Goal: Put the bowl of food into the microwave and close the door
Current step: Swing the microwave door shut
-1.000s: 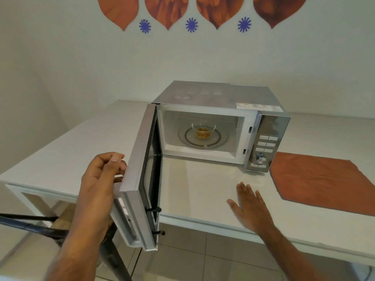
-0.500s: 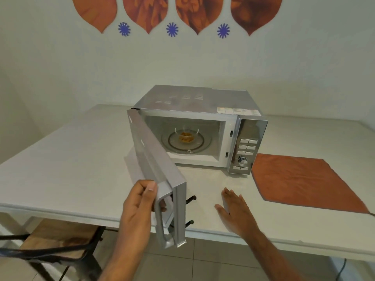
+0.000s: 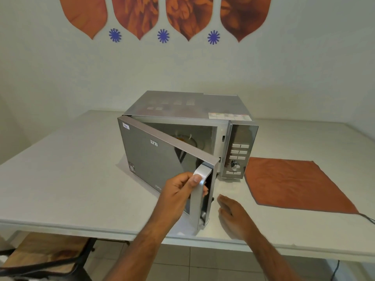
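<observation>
A silver microwave (image 3: pixel 188 106) stands on the white table (image 3: pixel 60 179). Its mirrored door (image 3: pixel 154 159) is roughly half open, hinged at the left. My left hand (image 3: pixel 180 191) grips the door's vertical handle (image 3: pixel 199 189) at the door's free edge. Inside, a glass bowl of orange food (image 3: pixel 183 138) sits on the turntable, partly hidden behind the door's top edge. My right hand (image 3: pixel 233 213) rests flat on the table in front of the microwave, fingers apart, holding nothing.
An orange cloth mat (image 3: pixel 294 185) lies on the table right of the microwave. The control panel (image 3: pixel 238 157) with buttons and a knob faces me. A wooden stool (image 3: pixel 44 254) stands under the table's left front edge. A cable (image 3: pixel 368 218) trails at the right.
My left hand has swung the door from wide open toward the microwave, now about halfway. The camera view shifted left. My right hand stayed flat on the table.
</observation>
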`<action>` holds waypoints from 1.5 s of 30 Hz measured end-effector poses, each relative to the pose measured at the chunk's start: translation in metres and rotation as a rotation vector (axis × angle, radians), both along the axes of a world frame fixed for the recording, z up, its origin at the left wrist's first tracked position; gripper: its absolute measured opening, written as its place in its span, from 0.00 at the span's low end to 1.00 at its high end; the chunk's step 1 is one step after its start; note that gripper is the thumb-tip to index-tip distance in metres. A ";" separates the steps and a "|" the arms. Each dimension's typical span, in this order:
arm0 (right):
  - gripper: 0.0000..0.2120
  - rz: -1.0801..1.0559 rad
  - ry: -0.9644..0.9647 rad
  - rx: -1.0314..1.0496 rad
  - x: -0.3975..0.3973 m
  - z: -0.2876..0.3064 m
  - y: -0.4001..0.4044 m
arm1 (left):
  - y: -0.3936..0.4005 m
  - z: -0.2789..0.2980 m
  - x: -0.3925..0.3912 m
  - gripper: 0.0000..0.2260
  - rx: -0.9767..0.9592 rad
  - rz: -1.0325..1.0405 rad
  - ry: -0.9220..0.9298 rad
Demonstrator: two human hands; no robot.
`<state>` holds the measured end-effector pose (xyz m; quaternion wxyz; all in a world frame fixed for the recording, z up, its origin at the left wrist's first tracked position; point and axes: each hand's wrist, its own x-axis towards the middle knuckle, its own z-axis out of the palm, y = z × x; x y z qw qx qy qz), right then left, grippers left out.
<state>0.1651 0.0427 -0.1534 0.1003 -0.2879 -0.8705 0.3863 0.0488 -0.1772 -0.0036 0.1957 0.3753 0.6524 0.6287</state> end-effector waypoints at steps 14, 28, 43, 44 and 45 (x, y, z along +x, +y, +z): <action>0.05 -0.160 0.436 -0.367 0.015 0.051 0.005 | 0.080 0.009 -0.033 0.07 -0.113 -0.077 0.116; 0.07 -0.096 0.451 -0.105 -0.041 0.079 0.004 | 0.130 0.005 -0.047 0.17 -0.096 -0.044 0.179; 0.17 -0.143 0.498 -0.146 -0.064 0.065 0.029 | 0.162 0.007 -0.062 0.16 -0.082 -0.017 0.211; 0.15 -0.149 0.498 -0.146 -0.065 0.066 0.029 | 0.163 0.007 -0.063 0.16 -0.087 -0.017 0.214; 0.14 -0.153 0.500 -0.143 -0.065 0.066 0.030 | 0.165 0.007 -0.063 0.17 -0.092 -0.015 0.219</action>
